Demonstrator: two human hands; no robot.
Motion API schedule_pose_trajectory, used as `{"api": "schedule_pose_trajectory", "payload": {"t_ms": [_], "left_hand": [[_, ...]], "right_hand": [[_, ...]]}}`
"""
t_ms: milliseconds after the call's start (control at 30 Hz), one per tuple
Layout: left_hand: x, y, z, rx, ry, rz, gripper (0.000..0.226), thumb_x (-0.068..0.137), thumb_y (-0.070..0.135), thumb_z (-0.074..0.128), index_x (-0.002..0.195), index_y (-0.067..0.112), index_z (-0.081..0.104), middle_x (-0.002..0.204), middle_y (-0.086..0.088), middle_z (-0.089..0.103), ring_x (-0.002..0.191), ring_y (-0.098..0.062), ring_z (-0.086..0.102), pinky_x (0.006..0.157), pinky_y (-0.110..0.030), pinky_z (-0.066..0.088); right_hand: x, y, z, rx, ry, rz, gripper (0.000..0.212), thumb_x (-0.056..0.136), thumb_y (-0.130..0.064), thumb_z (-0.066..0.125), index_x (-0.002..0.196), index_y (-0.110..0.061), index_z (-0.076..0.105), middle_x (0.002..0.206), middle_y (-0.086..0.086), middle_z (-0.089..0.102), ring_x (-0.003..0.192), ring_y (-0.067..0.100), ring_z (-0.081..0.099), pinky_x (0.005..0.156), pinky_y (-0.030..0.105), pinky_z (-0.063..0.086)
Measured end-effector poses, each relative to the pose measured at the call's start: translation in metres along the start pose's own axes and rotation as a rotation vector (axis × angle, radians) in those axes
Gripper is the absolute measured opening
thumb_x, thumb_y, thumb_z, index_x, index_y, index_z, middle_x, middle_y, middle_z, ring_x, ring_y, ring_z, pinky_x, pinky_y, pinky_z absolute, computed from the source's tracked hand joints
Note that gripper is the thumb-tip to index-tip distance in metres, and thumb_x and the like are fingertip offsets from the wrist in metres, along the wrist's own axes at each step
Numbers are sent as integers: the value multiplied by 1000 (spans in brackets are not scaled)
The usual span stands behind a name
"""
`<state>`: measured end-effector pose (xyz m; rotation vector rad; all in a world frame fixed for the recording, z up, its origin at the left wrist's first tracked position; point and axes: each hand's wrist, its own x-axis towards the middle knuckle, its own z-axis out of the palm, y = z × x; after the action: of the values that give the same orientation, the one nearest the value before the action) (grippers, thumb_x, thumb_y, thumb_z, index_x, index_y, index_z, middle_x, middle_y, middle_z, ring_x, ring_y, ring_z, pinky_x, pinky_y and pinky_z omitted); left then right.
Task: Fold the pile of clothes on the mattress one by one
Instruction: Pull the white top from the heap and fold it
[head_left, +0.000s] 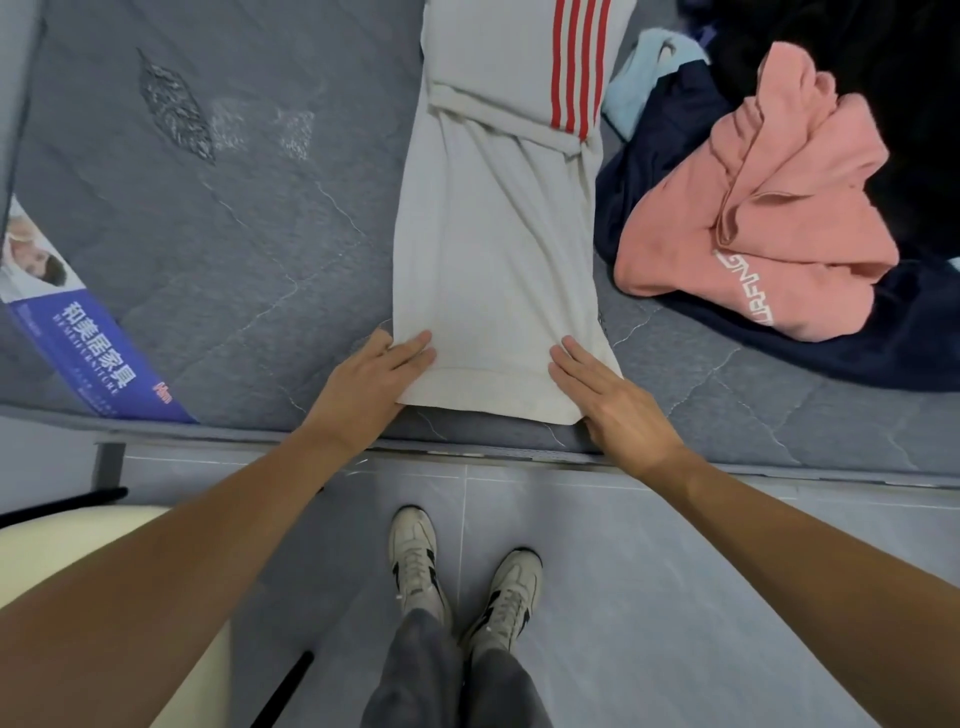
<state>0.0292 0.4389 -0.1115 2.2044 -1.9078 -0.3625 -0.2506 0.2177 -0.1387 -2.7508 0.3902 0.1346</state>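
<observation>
A pale grey garment (493, 249) with red stripes at its far end lies in a long narrow strip down the middle of the grey mattress (208, 234). Its near hem sits at the mattress's front edge. My left hand (371, 384) rests on the hem's left corner with straight fingers on top of the cloth. My right hand (608, 400) lies flat on the right corner in the same way. Both thumbs are hidden. To the right is the pile: a pink sweatshirt (753, 223) with white lettering on top of a navy garment (883, 343).
A light blue piece (639, 78) and black clothing (883, 62) lie at the far right. A blue printed label (88, 343) is on the mattress's left front. Below the mattress edge are grey floor tiles (623, 571), my shoes and a cream seat (62, 551) at left.
</observation>
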Motion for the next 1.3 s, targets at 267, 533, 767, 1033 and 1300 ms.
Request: {"api": "schedule_pose_trajectory", "payload": {"t_ms": [267,533,767,1033,1300], "left_hand": [[-14,23,-9,-211,-35,-199,62,86,-5,75,143,15,63,152,2,55,120,-26,63,87,-44,61],[42,2,-51,-544,-7,-502,14,97,26,66,88,27,78,66,11,67,59,-6,58,55,-38,45],[121,-25,-66,-281,78,-670,22,99,33,59,92,14,67,94,-12,68,89,-36,66,68,-43,49],[87,15,-13,-14,-22,-139,77,98,34,52,165,15,20,173,-6,15,159,-26,16,126,-48,24],[94,-8,4,137,113,-39,76,105,21,50,166,9,6,174,-12,4,161,-29,9,129,-50,18]], "right_hand": [[-16,-17,-28,149,41,109,76,71,29,50,139,-3,63,153,12,55,144,30,49,96,49,59],[38,3,-89,258,118,285,16,89,1,54,96,-10,63,83,9,66,74,38,59,65,50,51],[114,24,-111,260,323,418,12,100,-18,62,102,-7,63,93,9,63,87,29,59,75,46,50],[95,-27,-58,-22,54,138,75,94,-25,55,162,-8,28,171,10,23,158,30,18,128,48,16],[93,23,-39,-183,-91,163,88,91,-15,55,167,-15,11,175,1,4,162,23,1,131,47,9]]}}
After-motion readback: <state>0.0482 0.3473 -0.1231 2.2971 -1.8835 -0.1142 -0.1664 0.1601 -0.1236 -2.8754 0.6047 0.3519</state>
